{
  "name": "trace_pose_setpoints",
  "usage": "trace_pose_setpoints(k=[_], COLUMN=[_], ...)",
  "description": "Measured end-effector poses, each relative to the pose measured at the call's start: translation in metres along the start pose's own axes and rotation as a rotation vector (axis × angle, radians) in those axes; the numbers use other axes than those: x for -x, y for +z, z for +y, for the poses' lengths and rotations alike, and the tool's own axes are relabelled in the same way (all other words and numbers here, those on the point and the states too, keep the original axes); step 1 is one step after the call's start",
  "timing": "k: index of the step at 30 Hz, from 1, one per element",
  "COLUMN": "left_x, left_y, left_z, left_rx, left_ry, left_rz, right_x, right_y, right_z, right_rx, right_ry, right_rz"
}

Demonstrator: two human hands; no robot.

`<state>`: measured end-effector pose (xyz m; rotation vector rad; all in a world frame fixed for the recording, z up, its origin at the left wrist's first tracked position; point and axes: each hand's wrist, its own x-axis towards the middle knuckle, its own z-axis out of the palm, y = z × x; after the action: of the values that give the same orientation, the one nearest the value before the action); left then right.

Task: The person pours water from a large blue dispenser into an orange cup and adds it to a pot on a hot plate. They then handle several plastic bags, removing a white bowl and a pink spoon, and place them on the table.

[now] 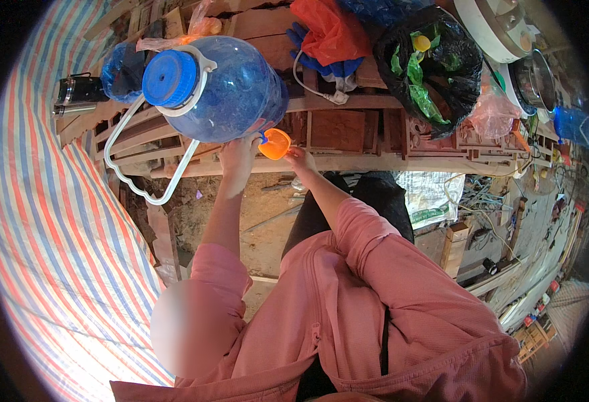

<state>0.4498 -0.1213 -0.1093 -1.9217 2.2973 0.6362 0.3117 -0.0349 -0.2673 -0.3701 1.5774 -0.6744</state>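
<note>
A big translucent blue water jug (231, 87) with a blue screw cap (169, 77) and a white carrying handle (167, 184) stands at the edge of the wooden bench. My left hand (238, 155) is at its lower side, with fingers closed at a small blue tap (263, 138) that they partly cover. An orange cup (275, 144) sits right at the tap, its open side facing up. My right hand (300, 162) pinches the cup's right side. Whether water is running cannot be made out.
Farther back lie a red plastic bag (331, 30), a white plug on a cable (336, 98) and a black bag (435, 87) with green bottles. A white appliance (495, 27) stands at the far right. A striped tarp (60, 234) hangs on the left.
</note>
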Motion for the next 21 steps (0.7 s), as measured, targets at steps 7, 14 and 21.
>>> trace_pose_setpoints(k=[7,14,21], left_x=[-0.001,-0.001,0.001], left_y=[0.005,0.005,-0.002], left_z=[-0.003,-0.003,0.002], left_rx=[-0.004,-0.012,0.011], left_ry=[0.048,0.057,0.003], left_rz=[0.100,0.095,0.005], right_x=[-0.008,-0.006,0.007], right_y=[0.001,0.005,-0.003], right_z=[0.008,0.007,-0.013], right_rx=[0.001,-0.089,0.029], right_ry=[0.021,0.029,0.087], right_rz=[-0.081,-0.038,-0.074])
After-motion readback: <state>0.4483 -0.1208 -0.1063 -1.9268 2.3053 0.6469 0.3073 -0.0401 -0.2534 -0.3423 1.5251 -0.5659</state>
